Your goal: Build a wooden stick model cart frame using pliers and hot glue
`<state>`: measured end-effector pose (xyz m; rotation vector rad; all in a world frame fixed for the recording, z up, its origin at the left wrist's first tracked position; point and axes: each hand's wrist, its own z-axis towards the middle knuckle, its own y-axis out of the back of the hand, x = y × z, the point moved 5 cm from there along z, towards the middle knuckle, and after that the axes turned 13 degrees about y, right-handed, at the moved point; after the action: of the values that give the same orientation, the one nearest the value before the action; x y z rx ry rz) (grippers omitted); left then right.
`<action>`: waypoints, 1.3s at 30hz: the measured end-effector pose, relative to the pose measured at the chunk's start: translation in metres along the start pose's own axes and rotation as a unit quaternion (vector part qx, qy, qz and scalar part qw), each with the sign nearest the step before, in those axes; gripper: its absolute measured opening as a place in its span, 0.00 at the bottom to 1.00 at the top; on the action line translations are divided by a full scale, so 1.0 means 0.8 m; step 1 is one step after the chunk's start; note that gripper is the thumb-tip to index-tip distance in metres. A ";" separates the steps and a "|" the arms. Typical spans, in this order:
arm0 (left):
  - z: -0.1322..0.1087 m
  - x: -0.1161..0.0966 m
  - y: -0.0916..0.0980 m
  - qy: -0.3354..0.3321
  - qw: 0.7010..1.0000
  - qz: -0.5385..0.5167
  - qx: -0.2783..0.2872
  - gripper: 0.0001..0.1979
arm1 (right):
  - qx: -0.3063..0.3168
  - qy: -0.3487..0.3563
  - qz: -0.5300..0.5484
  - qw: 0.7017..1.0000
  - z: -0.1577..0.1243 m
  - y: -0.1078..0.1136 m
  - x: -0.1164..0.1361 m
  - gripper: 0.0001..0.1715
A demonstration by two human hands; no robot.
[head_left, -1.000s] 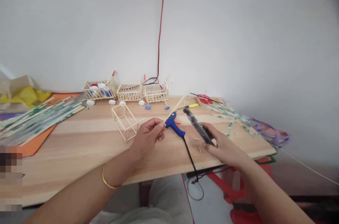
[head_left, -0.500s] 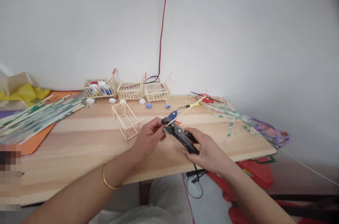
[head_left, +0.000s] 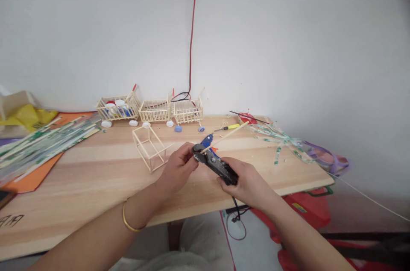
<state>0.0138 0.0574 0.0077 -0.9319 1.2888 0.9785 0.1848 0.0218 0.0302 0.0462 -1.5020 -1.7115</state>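
My right hand (head_left: 245, 180) is wrapped round the handles of black cutting pliers (head_left: 216, 163), whose jaws point left. A thin wooden stick (head_left: 229, 136) passes through the jaws and slants up to the right. Its lower end is pinched in the fingertips of my left hand (head_left: 179, 166), right beside the jaws; the tip is hidden. Behind the pliers lies a blue glue gun (head_left: 206, 140), partly covered by them. An open box-shaped frame of sticks (head_left: 150, 151) rests on the table left of my left hand.
Three little stick carts (head_left: 155, 110) with round wheels line the wall. Bundled sticks in plastic wrap (head_left: 54, 142) lie on an orange sheet at left. A yellow-handled screwdriver (head_left: 231, 127), a red dish (head_left: 247, 118) and torn wrappers (head_left: 282, 138) are at right.
The pliers' handles have been squeezed together in my right hand, with the stick still between the jaws. The view has shifted slightly.
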 end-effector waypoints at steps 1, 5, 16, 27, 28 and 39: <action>0.000 -0.002 0.000 -0.005 1.000 0.010 -0.003 0.06 | 0.001 0.000 -0.004 1.000 0.001 0.000 0.000 0.20; -0.001 -0.007 0.002 -0.019 0.999 0.039 -0.015 0.08 | 0.025 -0.004 -0.020 0.999 0.002 -0.004 -0.003 0.21; 0.003 0.011 -0.001 0.019 1.000 0.009 0.019 0.08 | 0.067 -0.027 -0.120 0.990 0.001 -0.007 -0.012 0.15; -0.007 -0.010 -0.011 0.113 0.938 -0.101 0.313 0.26 | 0.152 0.063 -0.025 0.986 -0.014 -0.001 -0.003 0.12; -0.008 -0.010 -0.011 0.114 0.934 -0.104 0.322 0.27 | 0.155 0.071 -0.025 0.985 -0.015 -0.002 -0.005 0.13; -0.009 -0.003 -0.017 0.130 0.917 -0.134 0.353 0.26 | 0.157 0.080 -0.018 0.984 -0.027 -0.021 -0.009 0.15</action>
<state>0.0240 0.0461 0.0094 -0.6471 1.5348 0.1326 0.1919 0.0078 0.0064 0.3687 -1.6434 -1.4456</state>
